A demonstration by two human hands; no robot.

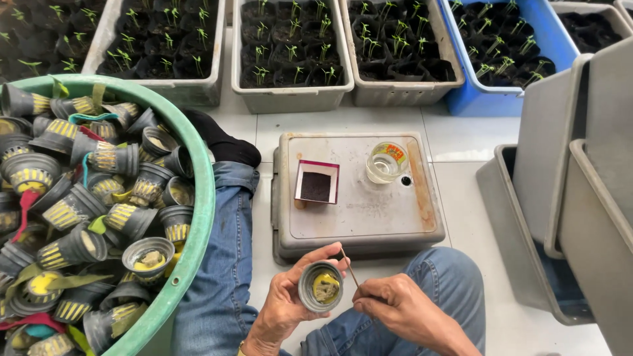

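My left hand (pixel 283 300) holds a small grey net pot (pixel 320 286) with a yellow sponge inside, its mouth facing up. My right hand (pixel 395 304) pinches a thin wooden stick (pixel 349 267) whose upper end rises just right of the pot's rim. Both hands hover over my lap, just in front of an upturned grey tray (pixel 369 217). On that tray sit a small open box with dark contents (pixel 316 182) and a clear cup of water (pixel 386 162).
A big green basin (pixel 198 217) at left is heaped with several grey net pots with yellow sponges. Tubs of seedlings line the back, one of them blue (pixel 501 99). Stacked empty grey tubs (pixel 567 198) stand at right. My legs in jeans lie on the white tile floor.
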